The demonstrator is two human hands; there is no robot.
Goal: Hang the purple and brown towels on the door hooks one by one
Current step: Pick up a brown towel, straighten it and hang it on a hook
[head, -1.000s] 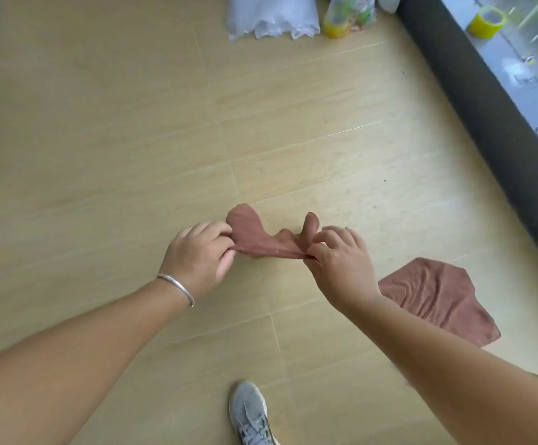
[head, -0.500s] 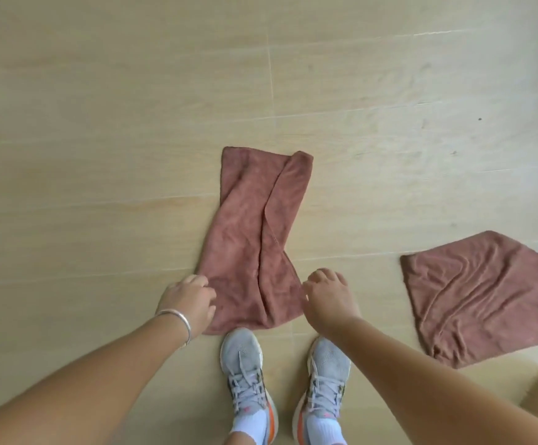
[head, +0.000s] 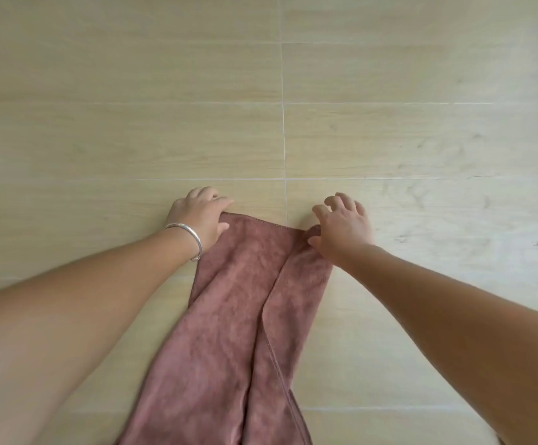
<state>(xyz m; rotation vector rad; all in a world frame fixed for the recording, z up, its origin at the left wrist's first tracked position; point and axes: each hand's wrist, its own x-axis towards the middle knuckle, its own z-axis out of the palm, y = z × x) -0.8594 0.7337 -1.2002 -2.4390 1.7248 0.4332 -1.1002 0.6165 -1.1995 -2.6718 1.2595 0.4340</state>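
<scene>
While pale wood-look floor (head: pixel 389 139) spreads beyond both hands, the brown towel (head: pixel 238 316) lies between them — left hand (head: pixel 198 216) pinching its far-left corner, right hand (head: pixel 341 228) splayed, thumb touching the far-right corner.

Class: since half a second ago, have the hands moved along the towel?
Yes. Both hands went from the towel's near end to its far edge.

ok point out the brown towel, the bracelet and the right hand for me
brown towel (head: pixel 229 332), head view, on the middle of the cloth.
bracelet (head: pixel 186 231), head view, on the silver band at the left wrist.
right hand (head: pixel 341 229), head view, on the back of the hand.
</scene>
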